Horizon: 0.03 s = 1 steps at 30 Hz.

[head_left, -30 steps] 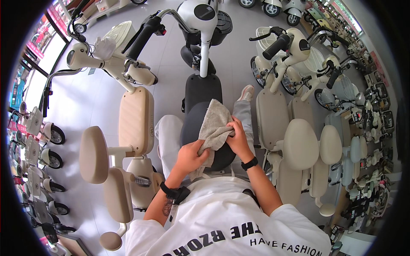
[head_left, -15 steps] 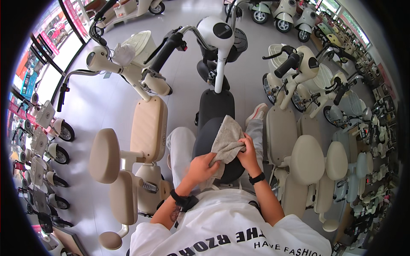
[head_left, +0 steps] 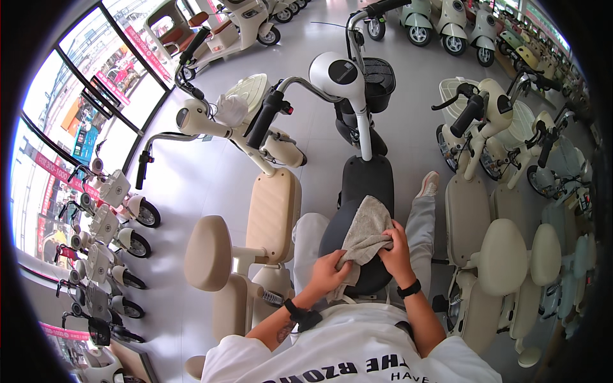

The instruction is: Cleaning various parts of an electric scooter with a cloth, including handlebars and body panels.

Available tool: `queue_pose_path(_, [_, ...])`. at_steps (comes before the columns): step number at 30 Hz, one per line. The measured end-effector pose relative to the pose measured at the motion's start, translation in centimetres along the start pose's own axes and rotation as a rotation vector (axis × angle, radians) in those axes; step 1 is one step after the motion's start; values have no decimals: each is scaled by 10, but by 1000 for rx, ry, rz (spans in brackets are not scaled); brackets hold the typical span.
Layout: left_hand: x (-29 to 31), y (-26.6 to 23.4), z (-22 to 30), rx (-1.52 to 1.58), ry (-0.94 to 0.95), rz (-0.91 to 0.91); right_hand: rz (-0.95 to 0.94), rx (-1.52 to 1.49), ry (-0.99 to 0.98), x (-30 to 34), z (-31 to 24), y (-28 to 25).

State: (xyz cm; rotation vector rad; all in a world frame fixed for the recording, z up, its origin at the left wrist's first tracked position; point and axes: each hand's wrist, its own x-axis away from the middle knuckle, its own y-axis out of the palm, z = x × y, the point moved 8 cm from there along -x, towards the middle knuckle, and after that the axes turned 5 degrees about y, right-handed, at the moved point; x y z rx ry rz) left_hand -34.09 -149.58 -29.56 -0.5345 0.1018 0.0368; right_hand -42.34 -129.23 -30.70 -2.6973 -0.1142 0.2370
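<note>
A crumpled beige-grey cloth (head_left: pixel 367 228) is held between my two hands, over the black saddle (head_left: pixel 337 230) of a white electric scooter. My left hand (head_left: pixel 329 271) grips the cloth's lower left part, and a loose end hangs below it. At the cloth's right edge, my right hand (head_left: pixel 396 252) pinches it with thumb and fingers. Ahead of the saddle lies the scooter's black footboard (head_left: pixel 368 182). Beyond it rise the white round headlamp housing (head_left: pixel 335 71), the handlebar and a black basket (head_left: pixel 379 83). My legs straddle the scooter.
A beige scooter with a tan footboard (head_left: pixel 274 210) and saddle (head_left: pixel 208 252) stands close on my left. Cream scooters with pale saddles (head_left: pixel 503 255) stand close on my right. Several small scooters (head_left: pixel 105 223) line the glass front (head_left: pixel 83 89); more scooters (head_left: pixel 450 32) stand at the back.
The view has swung left, so everything sits further right in it. Both hands stay on the cloth above the saddle; my left hand's grip has shifted slightly.
</note>
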Motion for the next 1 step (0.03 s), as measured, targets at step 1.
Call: queue_pose_path(1, [1, -2, -4, -25, -5, -22, 1, 16, -2, 1, -1, 3])
